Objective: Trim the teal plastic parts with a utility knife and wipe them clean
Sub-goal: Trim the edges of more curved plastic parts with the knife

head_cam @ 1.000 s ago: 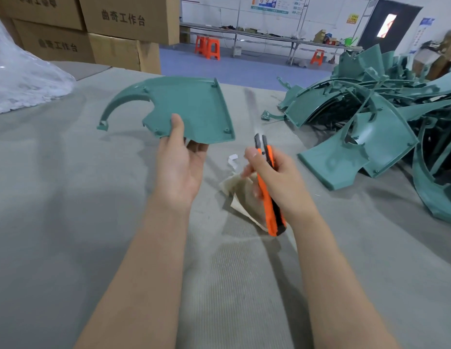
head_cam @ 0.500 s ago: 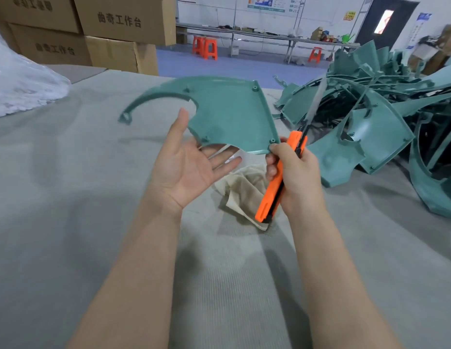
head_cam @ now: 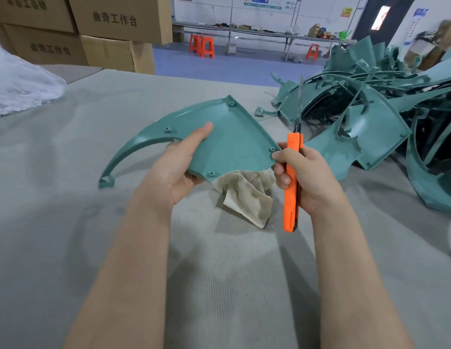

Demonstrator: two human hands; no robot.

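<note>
Here, left grip (head_cam: 174,170) holds teal part (head_cam: 232,142), right grip (head_cam: 307,177) clasps knife (head_cam: 291,197), blade (head_cam: 300,96) blurred, cloth (head_cam: 249,195) half-hidden

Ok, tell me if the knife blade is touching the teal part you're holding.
Apart. The head view shows grey table between the knife blade and the teal part's right edge.

Smooth teal plastic part (head_cam: 227,142), grubby cloth rag (head_cam: 247,195), ribbed grey felt tabletop (head_cam: 68,222).

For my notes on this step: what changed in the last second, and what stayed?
The left hand opened under the teal part, then gripped it again, thumb on top; the part turned, its thin arm now pointing down-left. The right hand kept holding the knife. The cloth and pile stayed.
</note>
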